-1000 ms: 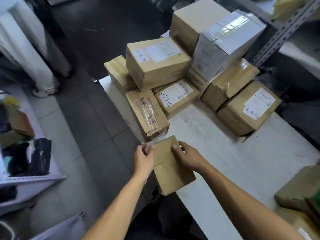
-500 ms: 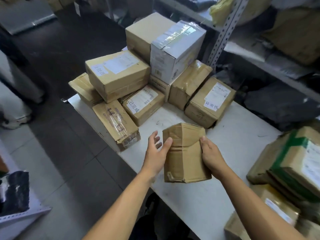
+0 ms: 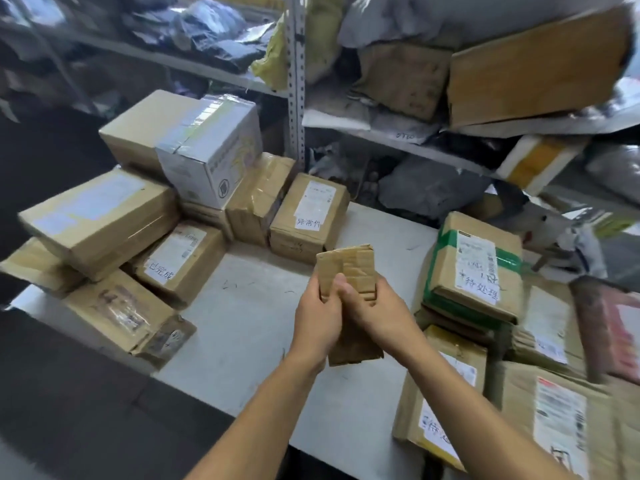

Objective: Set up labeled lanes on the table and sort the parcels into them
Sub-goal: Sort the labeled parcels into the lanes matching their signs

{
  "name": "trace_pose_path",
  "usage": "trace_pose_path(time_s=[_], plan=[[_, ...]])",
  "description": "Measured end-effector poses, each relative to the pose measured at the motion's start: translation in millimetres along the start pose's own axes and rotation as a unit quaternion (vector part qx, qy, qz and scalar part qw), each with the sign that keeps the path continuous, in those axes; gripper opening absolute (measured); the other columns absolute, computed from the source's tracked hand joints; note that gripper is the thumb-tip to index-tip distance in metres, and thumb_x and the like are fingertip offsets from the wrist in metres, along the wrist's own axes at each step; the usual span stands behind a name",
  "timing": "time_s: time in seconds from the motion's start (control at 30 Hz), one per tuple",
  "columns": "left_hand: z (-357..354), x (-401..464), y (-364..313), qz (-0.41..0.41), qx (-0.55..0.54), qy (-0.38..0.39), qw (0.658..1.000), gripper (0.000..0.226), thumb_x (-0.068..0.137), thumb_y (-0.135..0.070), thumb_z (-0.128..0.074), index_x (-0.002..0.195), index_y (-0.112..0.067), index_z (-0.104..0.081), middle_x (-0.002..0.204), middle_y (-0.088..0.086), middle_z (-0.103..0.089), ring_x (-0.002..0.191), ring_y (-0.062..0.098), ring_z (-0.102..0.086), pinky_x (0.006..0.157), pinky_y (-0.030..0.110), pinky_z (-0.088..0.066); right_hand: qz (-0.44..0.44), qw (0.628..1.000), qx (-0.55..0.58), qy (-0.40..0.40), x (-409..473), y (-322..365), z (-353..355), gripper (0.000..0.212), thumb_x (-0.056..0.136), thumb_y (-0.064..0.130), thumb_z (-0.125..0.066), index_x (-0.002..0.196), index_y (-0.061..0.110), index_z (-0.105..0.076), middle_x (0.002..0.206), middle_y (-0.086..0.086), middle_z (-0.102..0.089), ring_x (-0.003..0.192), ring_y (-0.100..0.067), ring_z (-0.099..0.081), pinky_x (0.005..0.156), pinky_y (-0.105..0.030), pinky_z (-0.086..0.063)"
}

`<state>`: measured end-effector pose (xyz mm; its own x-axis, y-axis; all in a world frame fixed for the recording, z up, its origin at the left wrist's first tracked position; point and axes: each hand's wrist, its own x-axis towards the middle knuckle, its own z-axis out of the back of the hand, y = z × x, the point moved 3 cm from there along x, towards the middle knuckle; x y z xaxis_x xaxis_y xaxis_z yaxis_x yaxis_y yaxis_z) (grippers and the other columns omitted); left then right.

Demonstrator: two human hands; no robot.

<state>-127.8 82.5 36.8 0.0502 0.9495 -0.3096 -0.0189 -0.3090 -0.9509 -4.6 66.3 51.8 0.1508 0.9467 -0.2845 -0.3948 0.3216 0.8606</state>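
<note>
From the head camera, the small brown parcel (image 3: 347,268) is gripped by both hands over the middle of the white surface (image 3: 242,306). Half a second ago the hands sat on opposite side edges of it; now they have come together over its middle, the left hand (image 3: 317,320) wrapped round its left edge with the thumb on top, the right hand (image 3: 374,311) curled over its face just beside, knuckles touching the left thumb. The parcel has also moved right and a little farther from the person, and the view has swung right, bringing the metal shelf (image 3: 398,133) and the stack on the right more fully into sight.

The parcel's long axis runs away from the person, tilted up, its creased far end pointing toward the box with a handwritten label (image 3: 309,218) at the back. Its near end shows below the wrists.

To the left lies a pile of boxes, among them another labeled box (image 3: 180,259) and a white carton (image 3: 211,154) stacked on top. To the right, a box with green tape (image 3: 476,265) bears a handwritten label too, sitting on other parcels. The held parcel is apart from all three groups, above the bare strip between them.
</note>
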Motion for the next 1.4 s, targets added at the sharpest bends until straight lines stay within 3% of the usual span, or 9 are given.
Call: trace_pose_path(time_s=[0.13, 0.3, 0.4, 0.5, 0.73, 0.9, 1.03, 1.23, 1.4], plan=[[-13.6, -0.4, -14.0, -0.012, -0.016, 0.058, 0.998, 0.041, 0.098, -0.057, -0.033, 0.127, -0.047, -0.061, 0.119, -0.019, -0.068, 0.111, -0.002, -0.061, 0.091, 0.033, -0.053, -0.024, 0.995, 0.084, -0.057, -1.5, -5.8, 38.1, 0.04, 0.08, 0.063, -0.068, 0.108, 0.038, -0.054, 0.106, 0.011, -0.068, 0.096, -0.008, -0.067, 0.084, -0.034, -0.057], [-11.9, 5.8, -16.8, 0.006, 0.036, 0.038, 0.999, 0.027, 0.095, -0.036, -0.062, 0.12, -0.041, -0.054, 0.12, -0.011, -0.064, 0.086, -0.009, -0.067, 0.063, 0.017, -0.055, -0.065, 0.961, 0.267, -0.021, -3.8, -21.9, 69.1, 0.06, 0.079, 0.055, -0.068, 0.125, 0.018, -0.058, 0.112, -0.008, -0.073, 0.099, -0.022, -0.073, 0.086, -0.044, -0.06], [-23.4, 3.1, -7.7, 0.071, 0.017, 0.074, 0.995, 0.055, 0.09, -0.041, -0.07, 0.136, -0.037, -0.039, 0.121, -0.011, -0.065, 0.09, 0.004, -0.072, 0.071, 0.029, -0.06, -0.083, 0.94, 0.33, -0.007, -7.9, -33.0, 71.8, 0.059, 0.081, 0.052, -0.064, 0.124, 0.011, -0.061, 0.111, -0.013, -0.074, 0.101, -0.029, -0.072, 0.089, -0.049, -0.058], [-31.2, -1.7, -1.3, 0.098, -0.009, 0.1, 0.99, 0.043, 0.093, -0.035, -0.068, 0.131, -0.022, -0.053, 0.107, -0.006, -0.075, 0.092, 0.015, -0.074, 0.07, 0.033, -0.06, -0.093, 0.927, 0.362, 0.004, -12.5, -42.5, 76.4, 0.054, 0.086, 0.05, -0.06, 0.124, 0.011, -0.062, 0.11, -0.013, -0.074, 0.101, -0.029, -0.072, 0.081, -0.042, -0.061], [-44.7, -19.8, -7.3, 0.039, 0.001, 0.084, 0.996, 0.026, 0.098, -0.027, -0.061, 0.124, -0.032, -0.061, 0.108, -0.008, -0.075, 0.094, 0.014, -0.074, 0.071, 0.03, -0.06, -0.075, 0.946, 0.315, 0.012, -27.2, -54.3, 96.7, 0.062, 0.083, 0.054, -0.06, 0.132, 0.018, -0.055, 0.115, -0.004, -0.073, 0.1, -0.015, -0.071, 0.067, -0.023, -0.056], [-65.6, -34.5, -19.1, 0.004, 0.006, 0.077, 0.997, 0.022, 0.095, -0.029, -0.065, 0.115, -0.037, -0.062, 0.102, -0.012, -0.075, 0.089, 0.011, -0.074, 0.064, 0.027, -0.06, -0.024, 0.961, 0.263, -0.083, -45.0, -55.5, 116.5, 0.057, 0.086, 0.057, -0.053, 0.139, 0.036, -0.049, 0.129, 0.008, -0.064, 0.112, -0.005, -0.064, 0.09, -0.029, -0.055], [-83.9, -43.6, -20.6, -0.022, 0.058, 0.094, 0.994, 0.034, 0.094, -0.034, -0.066, 0.126, -0.037, -0.057, 0.11, -0.011, -0.073, 0.095, 0.011, -0.072, 0.079, 0.042, -0.061, -0.019, 0.966, 0.255, -0.043, -70.8, -54.5, 123.4, 0.071, 0.079, 0.078, -0.051, 0.138, 0.038, -0.05, 0.123, 0.015, -0.069, 0.112, -0.004, -0.065, 0.095, -0.03, -0.054], [-114.2, -61.3, -15.6, -0.065, 0.102, 0.151, 0.981, 0.04, 0.093, -0.037, -0.066, 0.131, -0.04, -0.052, 0.106, -0.022, -0.07, 0.087, -0.008, -0.067, 0.064, 0.016, -0.056, -0.047, 0.964, 0.221, -0.137, -106.0, -70.7, 142.1, 0.07, 0.073, 0.064, -0.071, 0.134, 0.036, -0.054, 0.114, 0.013, -0.073, 0.101, -0.012, -0.071, 0.084, -0.037, -0.06], [-144.8, -82.3, -13.1, -0.074, 0.118, 0.203, 0.969, 0.042, 0.091, -0.04, -0.067, 0.128, -0.047, -0.051, 0.105, -0.027, -0.068, 0.09, -0.012, -0.065, 0.069, 0.015, -0.055, -0.052, 0.942, 0.253, -0.215, -140.0, -90.3, 162.2, 0.056, 0.078, 0.055, -0.072, 0.127, 0.031, -0.061, 0.113, 0.007, -0.074, 0.101, -0.016, -0.072, 0.08, -0.034, -0.06]])
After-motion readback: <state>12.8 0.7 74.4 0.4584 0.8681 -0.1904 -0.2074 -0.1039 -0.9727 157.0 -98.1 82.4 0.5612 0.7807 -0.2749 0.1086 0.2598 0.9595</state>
